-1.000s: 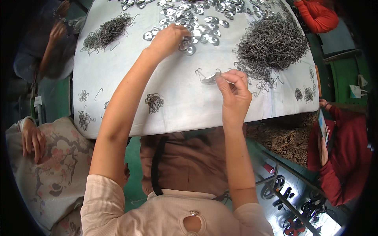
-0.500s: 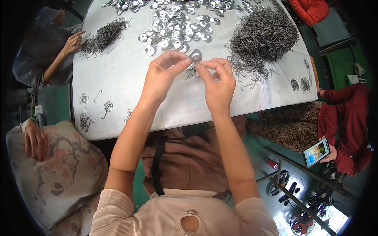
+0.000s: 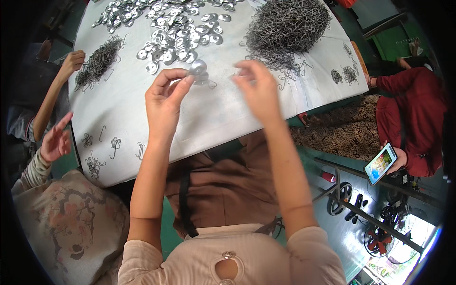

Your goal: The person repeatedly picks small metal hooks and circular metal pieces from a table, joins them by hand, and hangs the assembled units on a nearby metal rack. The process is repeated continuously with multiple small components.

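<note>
My left hand (image 3: 164,97) is closed, pinching a shiny oval metal disc (image 3: 198,68) between thumb and fingertips over the white table. Below that disc dangles a small bent wire hook (image 3: 210,84); blur hides how the two join. To the right, my right hand (image 3: 256,90) is apart from the disc, its thumb and fingers spread and smeared by motion. I see nothing clearly held in it. Beyond my left hand lies a heap of similar metal discs (image 3: 173,40). A large tangled pile of wire hooks (image 3: 287,33) sits beyond my right hand.
Smaller hook piles lie at the table's left (image 3: 97,64) and right (image 3: 349,73) sides. Loose hooks (image 3: 93,166) rest near the front left edge. People sit on both sides; one hand (image 3: 57,140) is raised at left, and another person holds a phone (image 3: 380,164) at right.
My right hand has let go of the disc and moved away to the right. My left hand still pinches it. At left, another person's hand has risen from their lap.
</note>
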`<state>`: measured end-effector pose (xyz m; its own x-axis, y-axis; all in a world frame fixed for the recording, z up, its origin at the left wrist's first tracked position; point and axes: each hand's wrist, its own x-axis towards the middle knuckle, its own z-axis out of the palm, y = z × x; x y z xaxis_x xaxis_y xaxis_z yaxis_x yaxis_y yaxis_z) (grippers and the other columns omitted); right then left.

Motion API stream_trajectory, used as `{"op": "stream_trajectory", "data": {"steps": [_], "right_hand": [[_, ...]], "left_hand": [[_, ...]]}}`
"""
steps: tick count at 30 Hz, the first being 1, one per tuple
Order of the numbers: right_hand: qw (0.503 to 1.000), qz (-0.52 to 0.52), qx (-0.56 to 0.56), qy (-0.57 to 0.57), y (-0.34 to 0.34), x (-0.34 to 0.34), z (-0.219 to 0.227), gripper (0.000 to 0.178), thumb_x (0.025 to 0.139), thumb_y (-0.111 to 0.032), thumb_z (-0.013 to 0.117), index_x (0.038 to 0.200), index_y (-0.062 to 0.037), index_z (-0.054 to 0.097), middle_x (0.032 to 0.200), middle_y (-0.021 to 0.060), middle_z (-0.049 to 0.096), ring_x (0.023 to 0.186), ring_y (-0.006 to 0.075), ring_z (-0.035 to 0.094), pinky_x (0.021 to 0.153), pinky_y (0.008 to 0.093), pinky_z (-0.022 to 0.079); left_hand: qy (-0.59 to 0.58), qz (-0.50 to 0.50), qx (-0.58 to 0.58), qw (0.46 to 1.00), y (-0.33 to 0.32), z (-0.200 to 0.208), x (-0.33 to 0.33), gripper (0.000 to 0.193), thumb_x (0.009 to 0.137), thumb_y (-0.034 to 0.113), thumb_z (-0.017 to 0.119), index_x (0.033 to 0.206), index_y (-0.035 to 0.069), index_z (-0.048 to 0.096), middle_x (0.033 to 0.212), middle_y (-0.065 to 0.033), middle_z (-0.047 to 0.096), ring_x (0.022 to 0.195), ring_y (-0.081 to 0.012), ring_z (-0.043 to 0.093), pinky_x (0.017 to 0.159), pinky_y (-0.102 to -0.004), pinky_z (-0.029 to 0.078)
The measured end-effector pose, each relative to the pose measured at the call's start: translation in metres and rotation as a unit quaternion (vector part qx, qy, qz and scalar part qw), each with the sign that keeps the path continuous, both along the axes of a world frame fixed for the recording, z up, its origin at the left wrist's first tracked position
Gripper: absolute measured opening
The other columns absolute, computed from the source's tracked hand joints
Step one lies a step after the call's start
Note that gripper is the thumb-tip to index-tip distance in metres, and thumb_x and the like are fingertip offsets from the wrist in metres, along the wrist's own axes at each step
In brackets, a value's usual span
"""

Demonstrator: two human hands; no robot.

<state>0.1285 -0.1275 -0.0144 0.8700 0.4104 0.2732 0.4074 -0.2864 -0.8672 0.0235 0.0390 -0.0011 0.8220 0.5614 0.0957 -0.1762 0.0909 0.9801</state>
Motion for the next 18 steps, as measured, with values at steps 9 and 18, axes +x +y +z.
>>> {"op": "stream_trajectory", "data": {"steps": [9,18], "right_hand": [[0.85,0.136,-0.5,-0.092,-0.084,0.077,-0.004,0.009,0.081,-0.01,0.066,0.088,-0.0057,0.063,0.092,0.0098,0.059,0.09,0.0299,0.059,0.078,0.0403,0.047],[0.984,0.115,-0.1,0.092,-0.024,0.041,0.018,0.012,0.085,-0.009,0.066,0.092,-0.0002,0.062,0.083,0.0117,0.068,0.077,0.0227,0.067,0.061,0.0333,0.051]], "left_hand": [[0.018,-0.014,-0.026,0.999,-0.001,0.015,-0.021,0.013,0.085,0.005,0.07,0.095,0.001,0.063,0.092,-0.0033,0.064,0.088,-0.0098,0.058,0.083,-0.0238,0.044],[0.009,-0.022,-0.054,0.998,-0.016,0.013,-0.025,0.011,0.085,0.002,0.068,0.095,0.0,0.063,0.093,-0.0041,0.064,0.089,-0.0106,0.059,0.084,-0.025,0.045]]}}
